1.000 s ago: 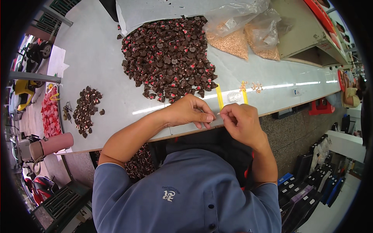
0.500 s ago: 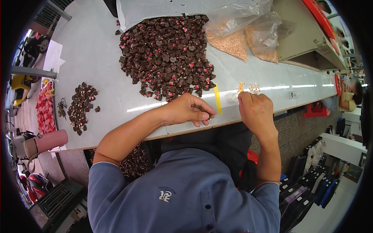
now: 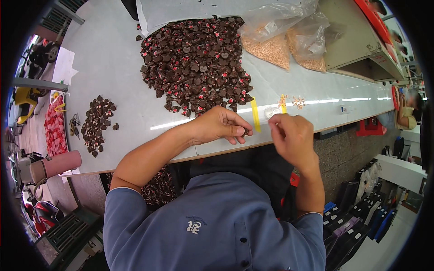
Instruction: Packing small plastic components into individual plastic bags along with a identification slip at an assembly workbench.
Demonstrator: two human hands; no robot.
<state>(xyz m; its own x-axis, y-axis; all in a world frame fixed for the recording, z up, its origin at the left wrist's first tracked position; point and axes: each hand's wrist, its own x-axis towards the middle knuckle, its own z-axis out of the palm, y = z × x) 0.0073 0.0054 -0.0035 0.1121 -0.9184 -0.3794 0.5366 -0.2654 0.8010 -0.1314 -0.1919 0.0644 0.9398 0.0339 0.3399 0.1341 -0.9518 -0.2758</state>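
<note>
My left hand (image 3: 221, 126) is closed near the table's front edge, with a small dark brown part (image 3: 245, 132) pinched between thumb and fingers. To its right, my right hand (image 3: 293, 137) hovers with thumb and fingertips drawn together; anything in them is too small or hidden to make out. Just beyond its fingertips stands a small clear round container (image 3: 271, 112). Several tiny tan pieces (image 3: 298, 102) lie scattered behind that. A broad heap of dark brown parts (image 3: 194, 63), some showing red marks, spreads beyond my left hand.
A smaller heap of brown parts (image 3: 96, 124) lies left, near a pink bottle (image 3: 62, 163) and a tray of red pieces (image 3: 55, 126). Clear bags of tan pieces (image 3: 269, 49) sit at the back right beside a greenish metal box (image 3: 357, 40). Yellow tape (image 3: 256, 115) marks the grey table.
My right hand has moved left and slightly toward me, away from the scattered tan pieces, uncovering the clear container. My left hand stays in place, still pinching the brown part.
</note>
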